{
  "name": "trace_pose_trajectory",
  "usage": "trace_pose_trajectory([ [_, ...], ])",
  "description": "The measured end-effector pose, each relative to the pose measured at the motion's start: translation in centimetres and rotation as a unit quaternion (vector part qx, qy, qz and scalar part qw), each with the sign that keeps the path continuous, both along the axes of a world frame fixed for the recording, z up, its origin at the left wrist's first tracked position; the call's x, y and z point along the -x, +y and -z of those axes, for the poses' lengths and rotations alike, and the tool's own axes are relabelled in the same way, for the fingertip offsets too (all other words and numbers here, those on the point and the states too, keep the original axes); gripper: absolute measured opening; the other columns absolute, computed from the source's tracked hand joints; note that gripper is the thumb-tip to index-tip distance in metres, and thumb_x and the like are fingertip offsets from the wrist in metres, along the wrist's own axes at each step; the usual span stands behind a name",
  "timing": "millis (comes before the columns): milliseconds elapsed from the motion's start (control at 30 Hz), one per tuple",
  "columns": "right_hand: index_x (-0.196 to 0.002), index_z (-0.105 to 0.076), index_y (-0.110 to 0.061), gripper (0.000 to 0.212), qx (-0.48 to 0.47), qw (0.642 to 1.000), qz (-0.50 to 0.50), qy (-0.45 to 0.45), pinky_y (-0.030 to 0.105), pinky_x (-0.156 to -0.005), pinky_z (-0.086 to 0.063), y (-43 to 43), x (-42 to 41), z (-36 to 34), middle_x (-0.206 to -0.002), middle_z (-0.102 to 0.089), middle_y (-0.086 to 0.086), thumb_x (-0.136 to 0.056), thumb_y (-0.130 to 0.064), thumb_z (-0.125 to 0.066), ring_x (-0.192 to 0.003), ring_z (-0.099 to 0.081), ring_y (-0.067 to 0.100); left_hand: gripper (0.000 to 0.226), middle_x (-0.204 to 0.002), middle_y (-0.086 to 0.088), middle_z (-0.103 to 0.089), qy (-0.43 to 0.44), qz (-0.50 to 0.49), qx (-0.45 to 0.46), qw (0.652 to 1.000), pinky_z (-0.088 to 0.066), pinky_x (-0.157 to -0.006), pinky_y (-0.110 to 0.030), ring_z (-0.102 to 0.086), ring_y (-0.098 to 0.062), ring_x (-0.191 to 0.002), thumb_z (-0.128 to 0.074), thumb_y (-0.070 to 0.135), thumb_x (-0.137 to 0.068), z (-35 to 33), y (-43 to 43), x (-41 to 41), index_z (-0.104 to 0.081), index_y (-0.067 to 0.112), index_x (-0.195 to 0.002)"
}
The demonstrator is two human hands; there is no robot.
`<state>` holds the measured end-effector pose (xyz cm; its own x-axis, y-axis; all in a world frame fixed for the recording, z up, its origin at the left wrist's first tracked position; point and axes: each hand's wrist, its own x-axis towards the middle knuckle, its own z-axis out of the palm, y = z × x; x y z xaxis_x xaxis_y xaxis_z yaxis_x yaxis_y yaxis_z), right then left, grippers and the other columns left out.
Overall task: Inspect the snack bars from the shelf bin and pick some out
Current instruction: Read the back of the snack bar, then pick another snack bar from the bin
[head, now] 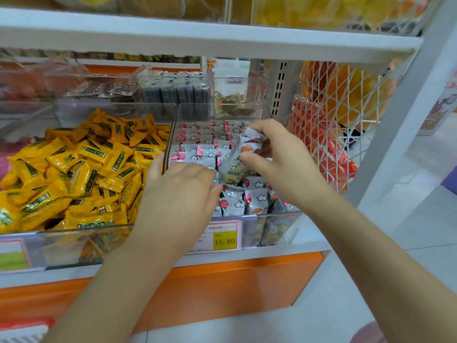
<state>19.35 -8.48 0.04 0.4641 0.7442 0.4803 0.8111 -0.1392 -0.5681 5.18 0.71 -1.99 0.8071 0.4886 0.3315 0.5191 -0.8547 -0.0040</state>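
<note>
Presently in hand: inspection, judging by one bar raised and none visibly set aside.
Right hand (pixel 279 159): pinches a silver-wrapped snack bar (pixel 237 167) between thumb and curled fingers; the bar is tilted, its lower end down among the others.
Left hand (pixel 180 194): lies flat with relaxed fingers on the packed bars (pixel 205 147), thumb by the left wall; it holds nothing.
Shelf bin (pixel 277 214): clear, the bars in rows inside, with a price tag (pixel 223 240) on its front.
Neighbour: yellow packets (pixel 86 164) fill the bin to the left.
Next move, as a judgement: lift the bar clear and turn it to read the wrapper, while the flat hand keeps neighbouring bars from riding up.
</note>
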Motion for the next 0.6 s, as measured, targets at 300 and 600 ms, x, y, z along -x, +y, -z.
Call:
trace_pose_trajectory([
  [300,-0.120,-0.057,-0.016,0.041,0.046,0.998,0.004,-0.043,0.025,-0.089,-0.042,0.0,-1.1,-0.7,-0.115,-0.057,-0.002,-0.083,-0.026,-0.069,-0.105,-0.055,0.013,0.041,-0.119,0.013,-0.057,-0.028,0.007,0.015,0.999,0.000,-0.108,-0.037,-0.044,-0.012,-0.118,-0.026,0.043,-0.093,0.2,0.1,0.2,-0.053,0.030,-0.120],
  [600,-0.101,-0.065,-0.024,0.032,0.136,0.980,0.011,-0.143,0.038,-0.091,-0.037,1.9,-0.1,-0.2,-0.093,-0.057,-0.005,-0.075,-0.043,-0.071,-0.109,-0.043,0.019,0.034,-0.112,0.012,-0.056,-0.065,0.019,0.036,0.997,-0.006,-0.110,-0.037,-0.042,-0.013,-0.114,-0.030,0.038,-0.094,0.1,0.2,0.2,-0.055,0.028,-0.113],
])
